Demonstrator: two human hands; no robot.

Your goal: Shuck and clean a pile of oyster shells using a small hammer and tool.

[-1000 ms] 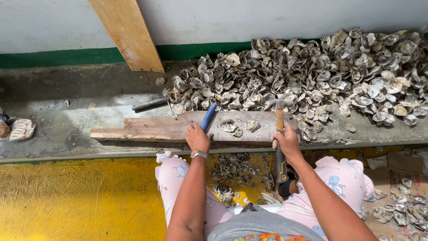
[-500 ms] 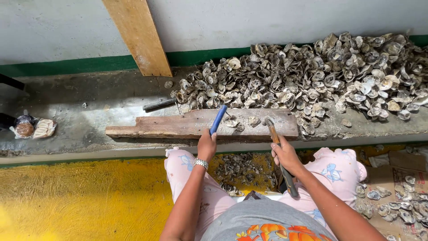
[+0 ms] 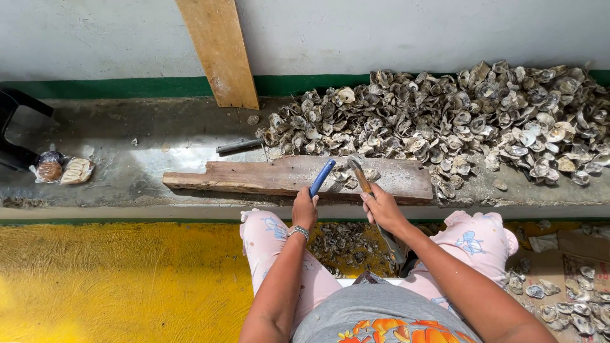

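Nearest the camera, pink patterned trousers cover both knees, and a litter of broken grey shell scraps lies on the floor between them, with a yellow painted floor patch spreading off to the left side. Up from there, the left hand, a beaded bracelet at its wrist, is wrapped tight around a blue-handled tool that slants up onto the worn wooden plank lying along the front edge of the grey concrete ledge. Just beside it, the right hand is clenched on a wooden-handled hammer, its head resting on the plank right next to the blue tool's tip; a few loose oyster shells sit there between the two tools. Behind the plank, a dark metal rod lies on the ledge. Crowding the right half of the ledge and spilling against the plank's far end is a big heap of grey oyster shells. Far left on the ledge, two small clear bags of food sit near a black plastic object. At the back, a pale wooden board leans on the white wall with its green base stripe.
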